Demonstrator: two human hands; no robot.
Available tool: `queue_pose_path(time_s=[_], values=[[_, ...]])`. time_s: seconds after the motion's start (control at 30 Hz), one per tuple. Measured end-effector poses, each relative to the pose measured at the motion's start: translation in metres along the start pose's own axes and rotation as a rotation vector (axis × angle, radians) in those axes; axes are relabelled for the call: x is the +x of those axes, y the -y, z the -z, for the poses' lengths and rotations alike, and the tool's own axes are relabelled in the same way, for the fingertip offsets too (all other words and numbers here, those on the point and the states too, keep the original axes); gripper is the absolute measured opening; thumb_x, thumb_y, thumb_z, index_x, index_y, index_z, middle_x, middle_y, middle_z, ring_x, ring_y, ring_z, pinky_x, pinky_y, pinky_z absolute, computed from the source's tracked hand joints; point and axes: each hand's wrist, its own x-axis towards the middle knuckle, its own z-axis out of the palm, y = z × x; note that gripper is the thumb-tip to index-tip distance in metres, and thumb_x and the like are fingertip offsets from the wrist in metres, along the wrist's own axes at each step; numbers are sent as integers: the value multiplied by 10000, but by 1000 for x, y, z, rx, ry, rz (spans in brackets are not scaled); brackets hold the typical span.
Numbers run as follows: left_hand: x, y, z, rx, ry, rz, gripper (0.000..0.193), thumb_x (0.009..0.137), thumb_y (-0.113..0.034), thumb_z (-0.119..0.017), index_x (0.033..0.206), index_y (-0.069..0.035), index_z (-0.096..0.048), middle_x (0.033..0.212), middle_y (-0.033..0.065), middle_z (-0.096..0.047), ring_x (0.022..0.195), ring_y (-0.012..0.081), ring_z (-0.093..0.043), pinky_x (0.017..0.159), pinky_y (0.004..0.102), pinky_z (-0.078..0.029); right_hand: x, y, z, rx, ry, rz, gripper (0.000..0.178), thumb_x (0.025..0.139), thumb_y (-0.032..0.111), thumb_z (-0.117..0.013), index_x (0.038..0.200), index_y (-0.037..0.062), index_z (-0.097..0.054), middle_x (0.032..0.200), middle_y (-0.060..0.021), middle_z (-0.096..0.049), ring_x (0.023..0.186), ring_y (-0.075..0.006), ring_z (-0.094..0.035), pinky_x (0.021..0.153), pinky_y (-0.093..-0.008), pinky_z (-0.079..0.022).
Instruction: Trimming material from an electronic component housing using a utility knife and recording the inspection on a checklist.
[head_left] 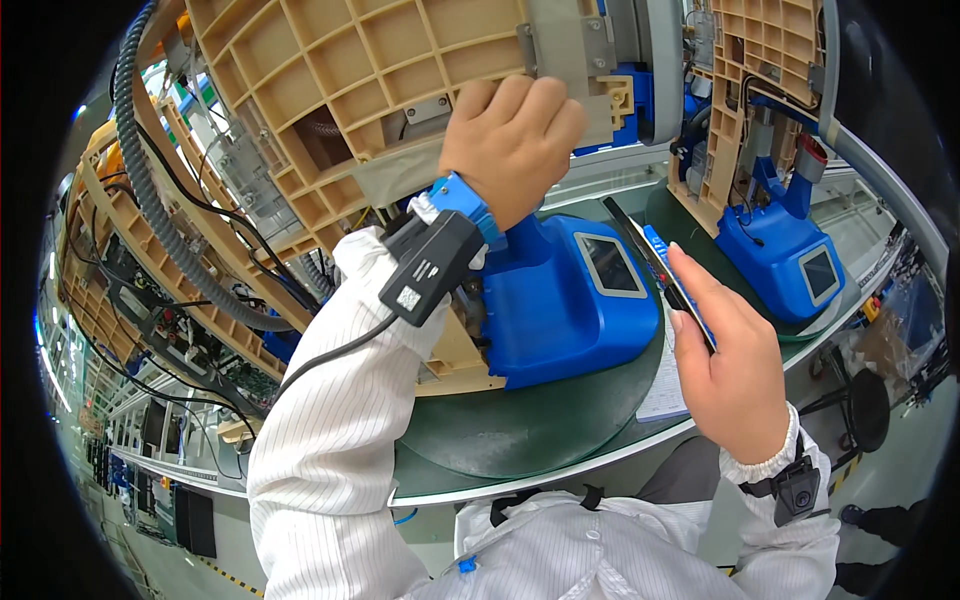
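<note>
My left hand [515, 145] is closed, knuckles up, against the lower part of a tan ribbed panel [345, 70]. Its fingertips are hidden, so what they hold does not show. Translucent tape [395, 178] runs along the panel beside that hand. Below it sits a glossy blue housing [560, 310] with a grey-framed screen [610, 265]. My right hand [735, 365], to the right of the housing, pinches a thin flat blue-and-black item [692, 306] between thumb and fingers. It is seen nearly edge-on, and its kind is unclear.
The blue housing stands on a round dark green turntable [510, 440]. A printed sheet [663, 395] lies beside it. A second blue housing [765, 250] with a tan frame is at the right. A ribbed grey hose [130, 160] and black cables hang at the left.
</note>
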Motion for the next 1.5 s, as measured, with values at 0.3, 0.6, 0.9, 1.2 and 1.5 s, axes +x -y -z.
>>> queue_pose_path(time_s=[0.3,0.6,0.9,1.2,1.5], values=[[-37,33,44,64,93,88,720,566,-317,-968,1200,-189,-653,1362,39,-574,1297,276,-519,1089,462,-363,-13,-12,15,102,112,-115,501,948,-36,-615,1448,-15,-586,1325,-252,-686,1161,-392,-701,1006,-380,-527],[-83,68,82,89,139,266,970,572,-363,-977,1451,-221,-593,1468,44,-528,1370,286,-494,1205,522,-307,-3,-10,16,126,142,-103,512,942,-51,-604,1453,-16,-582,1263,-245,-713,1079,-351,-725,970,-354,-529],[-77,57,91,110,185,287,942,616,-322,-959,1466,-145,-595,1421,88,-587,1341,336,-515,1191,524,-343,35,-14,52,-120,19,228,546,892,-77,-645,1431,9,-610,1177,-215,-707,1004,-356,-707,913,-360,-538],[-20,12,34,-157,33,-25,514,730,-149,-811,1239,-180,-745,1414,49,-611,1326,284,-546,1180,532,-376,82,-13,60,-343,5,376,466,856,-54,-698,1304,76,-702,996,-154,-677,831,-348,-676,721,-396,-540],[-11,20,12,-110,93,-57,609,703,-127,-760,1289,-294,-738,1518,-22,-577,1383,259,-506,1249,541,-285,97,-15,60,-399,18,467,437,847,-54,-697,1262,78,-726,945,-138,-668,773,-330,-668,674,-392,-525]])
